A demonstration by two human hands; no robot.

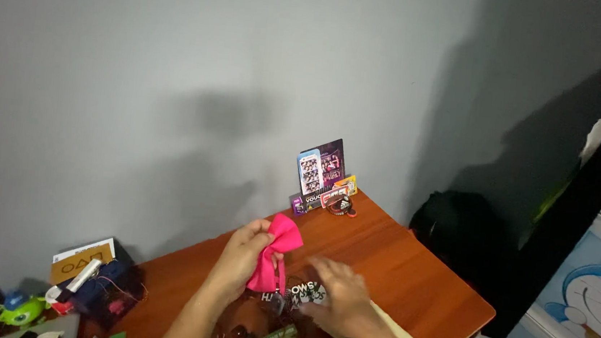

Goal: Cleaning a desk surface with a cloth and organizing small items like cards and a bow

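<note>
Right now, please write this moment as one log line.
left hand: holds pink bow | right hand: on dark printed item | wooden table

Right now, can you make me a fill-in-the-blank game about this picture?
1. The left hand holds a bow coloured ____.
2. The right hand rests over a ____ wooden table.
3. The photo cards lean against the ____.

Missing words: pink; brown; wall
</note>
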